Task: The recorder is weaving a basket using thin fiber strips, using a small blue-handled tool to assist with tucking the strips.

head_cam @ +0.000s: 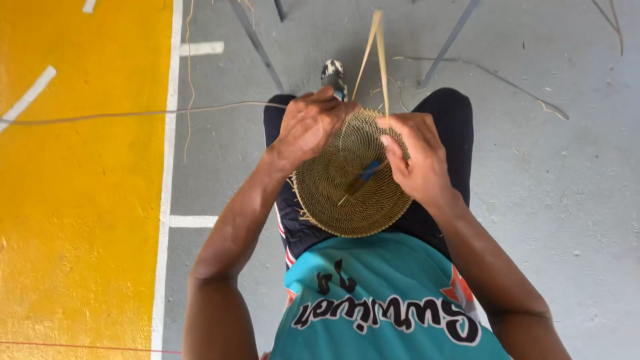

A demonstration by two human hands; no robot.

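My left hand (308,127) grips the top edge of a round woven disc (347,180) on my lap. My right hand (417,160) pinches a pale cane strip (381,60) at its rim.

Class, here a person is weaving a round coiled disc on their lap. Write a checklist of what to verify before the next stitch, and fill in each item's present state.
1. Left hand grips the far rim of the woven disc: ok.
2. Right hand steadies the disc's right edge: ok.
3. Blue-handled tool lies across the disc under the right thumb, within reach: ok.
4. Pale strips rise free from the rim between the hands, not tangled: ok.
5. Disc rests on the lap, tilted toward the camera: ok.
6. Tool tip threaded through the weave: cannot tell.
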